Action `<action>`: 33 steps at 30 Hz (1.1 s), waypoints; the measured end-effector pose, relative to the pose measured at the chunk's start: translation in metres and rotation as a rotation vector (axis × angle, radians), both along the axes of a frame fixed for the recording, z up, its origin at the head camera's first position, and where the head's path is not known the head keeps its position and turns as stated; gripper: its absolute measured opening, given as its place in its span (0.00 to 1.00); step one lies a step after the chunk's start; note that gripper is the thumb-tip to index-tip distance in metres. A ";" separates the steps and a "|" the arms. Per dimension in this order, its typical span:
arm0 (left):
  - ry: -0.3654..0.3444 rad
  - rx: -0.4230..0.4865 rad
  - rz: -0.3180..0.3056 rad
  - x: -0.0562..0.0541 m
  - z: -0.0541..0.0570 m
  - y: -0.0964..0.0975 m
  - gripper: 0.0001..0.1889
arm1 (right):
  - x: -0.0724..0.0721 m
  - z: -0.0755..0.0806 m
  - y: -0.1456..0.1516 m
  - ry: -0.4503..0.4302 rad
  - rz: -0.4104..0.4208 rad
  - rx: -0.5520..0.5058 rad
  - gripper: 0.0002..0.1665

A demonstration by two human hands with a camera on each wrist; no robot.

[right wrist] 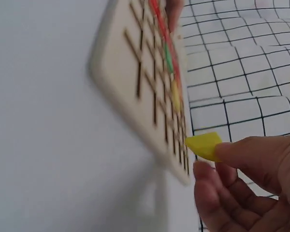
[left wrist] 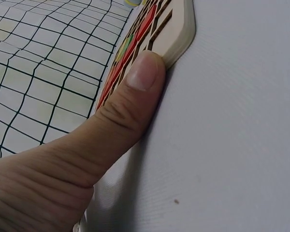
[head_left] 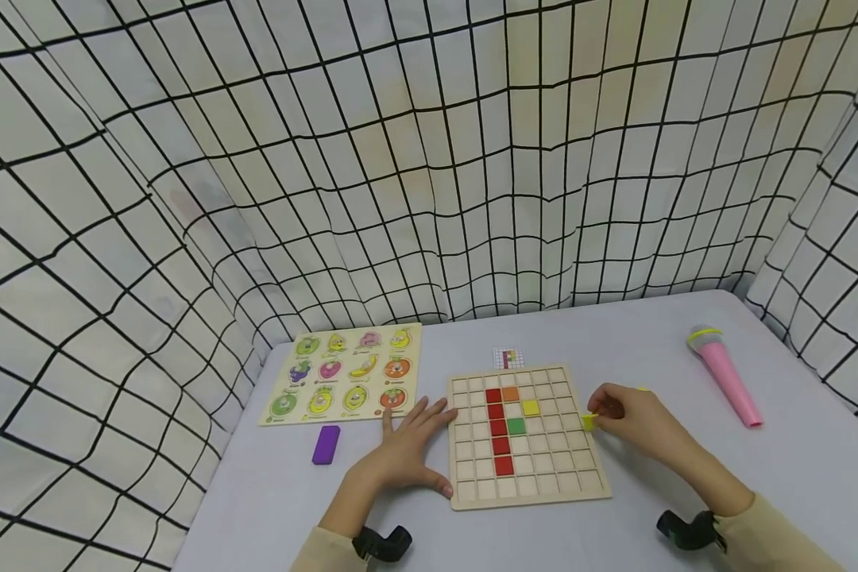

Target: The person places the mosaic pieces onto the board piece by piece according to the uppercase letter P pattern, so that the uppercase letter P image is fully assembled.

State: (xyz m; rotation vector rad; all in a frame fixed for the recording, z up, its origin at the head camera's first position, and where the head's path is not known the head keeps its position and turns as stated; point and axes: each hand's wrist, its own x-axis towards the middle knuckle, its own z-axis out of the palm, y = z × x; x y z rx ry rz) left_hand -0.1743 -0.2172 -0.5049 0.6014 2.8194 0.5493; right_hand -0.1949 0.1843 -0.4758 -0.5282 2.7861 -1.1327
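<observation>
A wooden grid board [head_left: 546, 465] lies on the table, with a column of red tiles [head_left: 499, 427] and single orange [head_left: 510, 394], yellow [head_left: 531, 408] and green [head_left: 516, 427] tiles set in its squares. Fingers spread, my left hand [head_left: 405, 454] rests at the board's left edge; in the left wrist view its thumb [left wrist: 144, 72] touches the rim. At the board's right edge, my right hand [head_left: 632, 415] pinches a yellow tile [right wrist: 204, 146] between thumb and fingers. Behind the board lies a small pattern card [head_left: 509, 358].
A fruit picture board [head_left: 339, 389] lies at the back left, with a purple block [head_left: 326, 445] in front of it. To the right lies a pink toy microphone [head_left: 731, 381]. Another bit of yellow [head_left: 643, 389] shows behind my right hand. White netted-pattern cloth [head_left: 429, 175] walls the table.
</observation>
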 end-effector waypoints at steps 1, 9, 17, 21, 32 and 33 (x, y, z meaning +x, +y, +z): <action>0.002 0.000 0.000 0.000 0.000 0.000 0.65 | -0.002 0.001 -0.003 -0.006 0.007 -0.025 0.06; 0.003 0.005 0.005 0.001 0.002 -0.001 0.65 | -0.023 -0.004 -0.043 -0.094 0.095 -0.048 0.03; 0.006 0.017 -0.003 0.001 0.004 0.001 0.65 | -0.031 -0.019 -0.070 -0.031 0.126 0.016 0.05; 0.004 0.015 -0.002 0.001 0.004 0.001 0.65 | -0.028 -0.020 -0.076 0.016 0.119 0.017 0.07; 0.007 0.015 0.001 0.001 0.002 0.001 0.65 | -0.031 -0.010 -0.066 -0.092 0.241 0.054 0.12; 0.007 0.016 0.003 0.002 0.002 0.001 0.65 | -0.032 -0.010 -0.066 -0.087 0.243 0.058 0.12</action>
